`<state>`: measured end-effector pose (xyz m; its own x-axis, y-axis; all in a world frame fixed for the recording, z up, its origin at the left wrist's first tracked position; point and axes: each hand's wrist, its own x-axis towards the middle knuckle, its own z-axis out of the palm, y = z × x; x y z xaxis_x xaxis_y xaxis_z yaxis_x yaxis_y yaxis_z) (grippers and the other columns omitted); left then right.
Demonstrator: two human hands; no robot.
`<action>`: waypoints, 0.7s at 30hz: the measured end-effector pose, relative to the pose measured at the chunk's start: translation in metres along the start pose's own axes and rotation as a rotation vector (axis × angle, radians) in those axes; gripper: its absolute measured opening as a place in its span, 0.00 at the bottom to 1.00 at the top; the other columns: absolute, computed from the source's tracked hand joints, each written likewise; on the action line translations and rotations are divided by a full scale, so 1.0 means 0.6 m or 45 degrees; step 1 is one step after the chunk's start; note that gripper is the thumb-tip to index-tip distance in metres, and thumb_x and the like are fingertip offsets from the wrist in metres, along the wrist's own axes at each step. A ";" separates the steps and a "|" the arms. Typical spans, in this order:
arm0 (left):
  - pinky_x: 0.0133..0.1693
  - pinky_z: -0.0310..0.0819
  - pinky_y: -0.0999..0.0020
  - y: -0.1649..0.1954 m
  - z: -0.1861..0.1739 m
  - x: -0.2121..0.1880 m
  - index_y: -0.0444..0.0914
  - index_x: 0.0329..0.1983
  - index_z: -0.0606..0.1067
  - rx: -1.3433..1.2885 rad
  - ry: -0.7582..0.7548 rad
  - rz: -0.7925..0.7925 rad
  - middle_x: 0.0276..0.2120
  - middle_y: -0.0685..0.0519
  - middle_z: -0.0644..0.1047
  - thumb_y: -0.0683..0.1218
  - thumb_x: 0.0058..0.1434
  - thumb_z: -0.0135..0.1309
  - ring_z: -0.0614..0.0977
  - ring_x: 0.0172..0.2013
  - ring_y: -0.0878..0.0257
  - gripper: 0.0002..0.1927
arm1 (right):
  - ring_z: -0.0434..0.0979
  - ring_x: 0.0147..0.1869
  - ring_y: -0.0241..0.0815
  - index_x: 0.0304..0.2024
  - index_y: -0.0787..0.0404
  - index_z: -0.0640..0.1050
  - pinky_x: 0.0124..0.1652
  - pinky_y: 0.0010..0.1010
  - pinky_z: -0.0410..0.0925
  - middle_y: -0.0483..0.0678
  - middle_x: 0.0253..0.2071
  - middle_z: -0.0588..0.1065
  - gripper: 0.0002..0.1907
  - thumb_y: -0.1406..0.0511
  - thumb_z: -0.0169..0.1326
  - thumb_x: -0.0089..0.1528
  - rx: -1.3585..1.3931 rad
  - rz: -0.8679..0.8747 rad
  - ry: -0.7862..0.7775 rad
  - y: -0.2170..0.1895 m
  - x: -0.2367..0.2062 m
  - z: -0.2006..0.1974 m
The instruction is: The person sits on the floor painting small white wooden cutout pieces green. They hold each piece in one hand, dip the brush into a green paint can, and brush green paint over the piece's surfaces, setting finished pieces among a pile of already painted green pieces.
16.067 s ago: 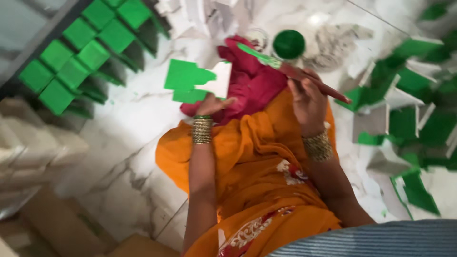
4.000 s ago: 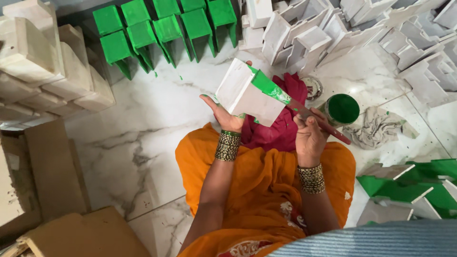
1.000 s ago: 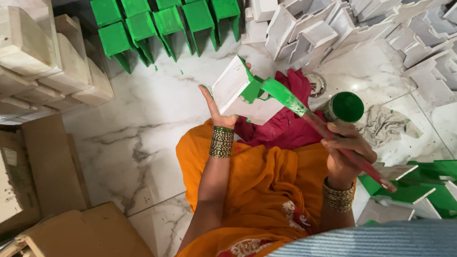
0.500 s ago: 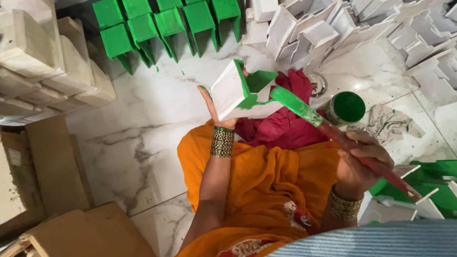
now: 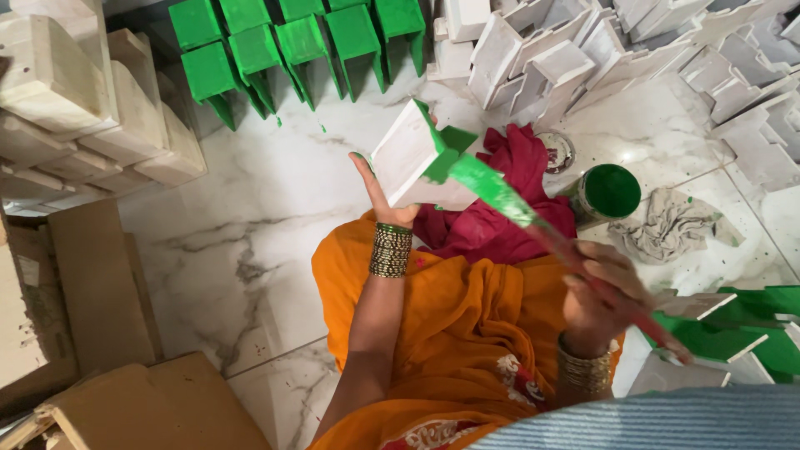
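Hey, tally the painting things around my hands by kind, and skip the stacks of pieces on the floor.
paintbrush, in the right hand: 1
partly painted white piece, in the left hand: 1
open can of green paint: 1
can lid: 1
grey rag: 1
dark pink cloth: 1
Total: 6

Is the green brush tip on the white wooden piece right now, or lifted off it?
Touching. In the head view the paintbrush bristles lie against the edge of the white wooden piece held up by the left hand, no gap showing; the right hand grips the red handle.
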<state>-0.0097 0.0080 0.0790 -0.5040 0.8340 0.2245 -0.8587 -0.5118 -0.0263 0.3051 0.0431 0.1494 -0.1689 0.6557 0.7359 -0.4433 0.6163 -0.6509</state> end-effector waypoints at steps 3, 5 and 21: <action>0.69 0.59 0.50 -0.001 -0.021 0.000 0.32 0.78 0.53 0.067 0.116 0.017 0.73 0.42 0.61 0.78 0.66 0.35 0.68 0.69 0.46 0.54 | 0.82 0.55 0.53 0.46 0.68 0.78 0.55 0.38 0.78 0.60 0.50 0.79 0.17 0.76 0.66 0.55 -0.214 -0.002 0.004 0.003 -0.001 0.020; 0.69 0.60 0.51 0.000 -0.035 -0.001 0.33 0.79 0.53 0.089 0.153 0.027 0.73 0.43 0.61 0.78 0.67 0.35 0.68 0.68 0.47 0.54 | 0.82 0.56 0.53 0.47 0.68 0.78 0.58 0.38 0.77 0.60 0.52 0.79 0.17 0.77 0.66 0.56 -0.075 0.022 0.077 0.008 0.009 0.028; 0.69 0.62 0.48 -0.005 -0.007 -0.001 0.31 0.78 0.53 -0.077 -0.023 -0.059 0.73 0.38 0.61 0.77 0.68 0.36 0.68 0.69 0.43 0.53 | 0.83 0.54 0.50 0.47 0.68 0.79 0.57 0.36 0.78 0.59 0.48 0.80 0.15 0.77 0.65 0.58 -0.167 0.016 0.074 -0.031 0.041 0.042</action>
<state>-0.0071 0.0096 0.0748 -0.4624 0.8523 0.2444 -0.8853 -0.4591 -0.0740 0.2869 0.0368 0.1841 -0.1205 0.6853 0.7182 -0.3223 0.6573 -0.6813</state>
